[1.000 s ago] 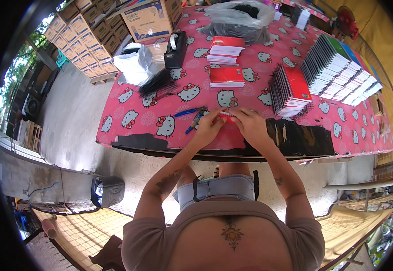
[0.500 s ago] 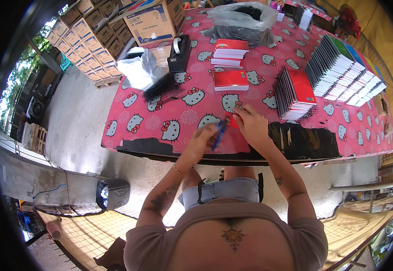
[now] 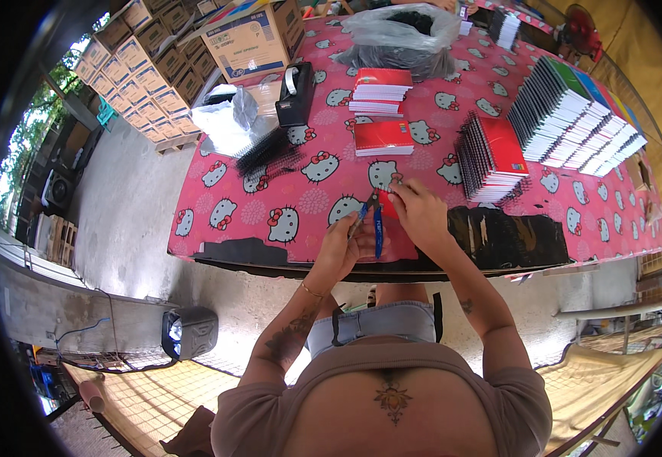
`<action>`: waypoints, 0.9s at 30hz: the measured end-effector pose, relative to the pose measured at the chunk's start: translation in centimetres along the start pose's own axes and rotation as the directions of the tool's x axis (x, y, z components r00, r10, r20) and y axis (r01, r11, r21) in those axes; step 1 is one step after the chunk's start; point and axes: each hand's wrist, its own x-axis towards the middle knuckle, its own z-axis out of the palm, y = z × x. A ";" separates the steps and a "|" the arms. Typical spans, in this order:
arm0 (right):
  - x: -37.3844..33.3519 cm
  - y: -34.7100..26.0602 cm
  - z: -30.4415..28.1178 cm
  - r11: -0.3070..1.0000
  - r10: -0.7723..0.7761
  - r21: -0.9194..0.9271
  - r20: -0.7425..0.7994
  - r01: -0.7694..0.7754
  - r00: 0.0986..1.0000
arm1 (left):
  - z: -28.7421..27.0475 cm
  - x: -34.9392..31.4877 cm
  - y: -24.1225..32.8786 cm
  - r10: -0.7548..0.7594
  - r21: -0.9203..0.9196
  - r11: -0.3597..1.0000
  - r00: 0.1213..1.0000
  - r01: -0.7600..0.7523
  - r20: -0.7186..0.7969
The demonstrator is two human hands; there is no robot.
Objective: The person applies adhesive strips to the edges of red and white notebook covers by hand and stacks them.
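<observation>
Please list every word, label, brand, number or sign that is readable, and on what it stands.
Print located, not quoted:
Large brown cardboard box: dark and blue print on its side.
Stacked brown cardboard boxes: print too small.
Blue-handled metal pliers in the left hand: pale lettering, too small.
Black-spiral red notebook stack: small colourful cover mark, unreadable.

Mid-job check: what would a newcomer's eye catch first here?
The bright pink, cat-patterned tablecloth spans the upper middle of the view. On its right stand stacked spiral-bound notebooks with coloured covers. Near its front edge, the left hand holds a blue-handled, pliers-like metal tool.
</observation>
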 end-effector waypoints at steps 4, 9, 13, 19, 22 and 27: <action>0.0 0.0 0.0 1.000 0.006 -0.015 -0.005 -0.006 1.000 | 0.8 -0.9 0.5 0.061 0.028 0.998 0.994 -0.064 0.090; 0.2 -0.4 -0.3 0.999 0.043 -0.028 0.037 -0.042 0.998 | 1.2 -1.9 1.3 0.030 -0.060 0.998 0.996 -0.025 0.081; 0.3 -0.8 -0.4 0.999 0.037 -0.035 0.035 -0.036 0.999 | -0.7 -0.1 1.0 0.124 0.259 0.954 0.985 -0.151 0.120; 0.1 -0.3 -0.4 0.999 0.027 -0.044 0.010 -0.026 1.000 | 0.0 0.3 1.5 0.023 0.129 0.991 0.992 -0.039 0.123; 0.0 -0.4 -0.2 0.999 0.016 -0.040 -0.019 -0.017 1.000 | 0.2 0.5 1.7 -0.019 0.092 0.996 0.992 0.007 0.127; 0.0 -0.6 -0.3 0.999 0.043 -0.033 0.008 -0.043 0.999 | -0.2 0.8 2.0 -0.061 0.063 0.997 0.990 0.053 0.126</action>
